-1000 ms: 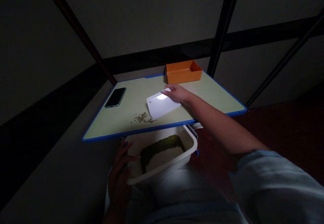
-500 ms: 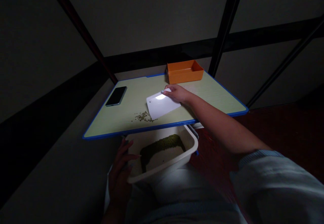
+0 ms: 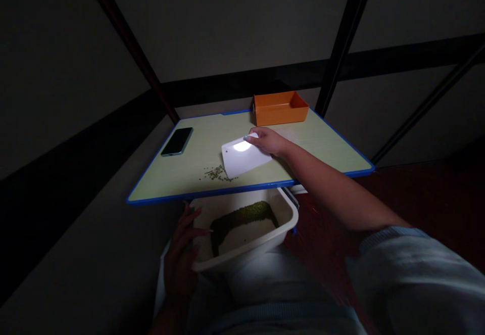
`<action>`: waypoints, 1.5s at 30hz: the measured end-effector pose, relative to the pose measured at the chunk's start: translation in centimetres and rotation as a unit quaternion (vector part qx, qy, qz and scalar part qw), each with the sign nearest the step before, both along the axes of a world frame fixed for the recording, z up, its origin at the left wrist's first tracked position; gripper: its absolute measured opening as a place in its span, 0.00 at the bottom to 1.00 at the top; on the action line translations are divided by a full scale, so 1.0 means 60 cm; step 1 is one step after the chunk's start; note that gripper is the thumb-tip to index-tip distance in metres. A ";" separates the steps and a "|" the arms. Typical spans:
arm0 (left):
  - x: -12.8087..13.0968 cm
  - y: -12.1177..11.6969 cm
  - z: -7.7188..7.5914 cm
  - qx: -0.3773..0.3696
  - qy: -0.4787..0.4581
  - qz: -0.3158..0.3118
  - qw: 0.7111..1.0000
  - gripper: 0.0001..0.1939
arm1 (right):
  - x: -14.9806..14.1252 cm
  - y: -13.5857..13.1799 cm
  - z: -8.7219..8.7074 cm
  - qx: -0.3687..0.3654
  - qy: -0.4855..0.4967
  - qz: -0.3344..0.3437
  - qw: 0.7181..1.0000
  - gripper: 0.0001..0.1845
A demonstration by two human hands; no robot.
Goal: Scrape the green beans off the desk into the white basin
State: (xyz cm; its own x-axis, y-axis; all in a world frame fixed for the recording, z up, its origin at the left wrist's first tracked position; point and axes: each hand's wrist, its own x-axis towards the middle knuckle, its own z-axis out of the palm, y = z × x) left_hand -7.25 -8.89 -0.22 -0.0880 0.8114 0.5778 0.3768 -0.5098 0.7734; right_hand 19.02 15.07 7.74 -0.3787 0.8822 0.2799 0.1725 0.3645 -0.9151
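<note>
My right hand [image 3: 267, 141] is closed on the upper edge of a flat white plastic scraper [image 3: 246, 159], thumb on top. The scraper's lower left corner meets a small scatter of green beans or grains [image 3: 215, 173] on the tabletop [image 3: 193, 173]. Below the table's front edge, a white plastic basin [image 3: 286, 224] sits at my lap. My left hand [image 3: 185, 249] grips its left rim, fingers reaching over the inside. A band of the same green grains [image 3: 248, 213] lies along the basin's far and left sides.
A dark-screened phone [image 3: 177, 142] lies at the table's left. An orange open box [image 3: 281, 110] stands at the back right. The table has a raised-looking blue edge [image 3: 212, 193]. Dark panelled walls [image 3: 242, 27] stand close behind and to the left.
The whole view has shifted slightly. Relative to the table, my right hand and the scraper are almost where they were, and my left hand keeps its place on the basin.
</note>
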 end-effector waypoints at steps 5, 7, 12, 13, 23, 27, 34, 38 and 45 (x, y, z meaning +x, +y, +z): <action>0.000 0.001 0.003 0.006 0.004 -0.003 1.000 0.09 | 0.000 -0.002 0.001 -0.015 -0.003 0.005 1.000 0.22; 0.000 0.001 0.004 0.006 0.009 -0.001 1.000 0.09 | 0.000 -0.003 0.001 -0.019 -0.003 0.005 1.000 0.22; 0.000 0.001 0.005 0.011 0.010 -0.012 1.000 0.09 | 0.000 -0.002 0.001 -0.022 -0.003 0.007 1.000 0.22; 0.000 0.001 0.006 0.012 0.010 -0.016 1.000 0.10 | 0.000 -0.002 0.001 -0.023 -0.002 0.006 1.000 0.22; 0.004 0.003 0.008 0.028 0.013 -0.025 0.999 0.11 | 0.001 -0.007 0.007 -0.051 0.004 0.016 0.999 0.22; 0.001 0.003 0.007 0.034 0.023 -0.038 0.998 0.12 | 0.000 -0.008 0.008 -0.058 -0.001 0.022 0.998 0.22; -0.001 0.003 0.005 0.027 0.021 -0.039 0.999 0.14 | 0.002 -0.005 0.007 -0.050 -0.010 0.022 0.998 0.21; 0.001 0.002 0.007 0.019 0.023 -0.035 0.999 0.13 | 0.003 -0.004 0.006 -0.048 -0.013 0.023 0.998 0.21; 0.005 0.004 0.012 0.028 0.028 -0.039 0.998 0.13 | 0.003 -0.006 0.008 -0.042 -0.012 0.033 0.998 0.23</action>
State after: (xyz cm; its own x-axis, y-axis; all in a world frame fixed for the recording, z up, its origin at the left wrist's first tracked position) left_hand -6.98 -8.67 0.48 0.0075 0.7807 0.6249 0.3763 -0.5812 0.7216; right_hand 19.22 14.72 8.22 -0.4428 0.8749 0.1961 0.1719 0.2975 -0.9391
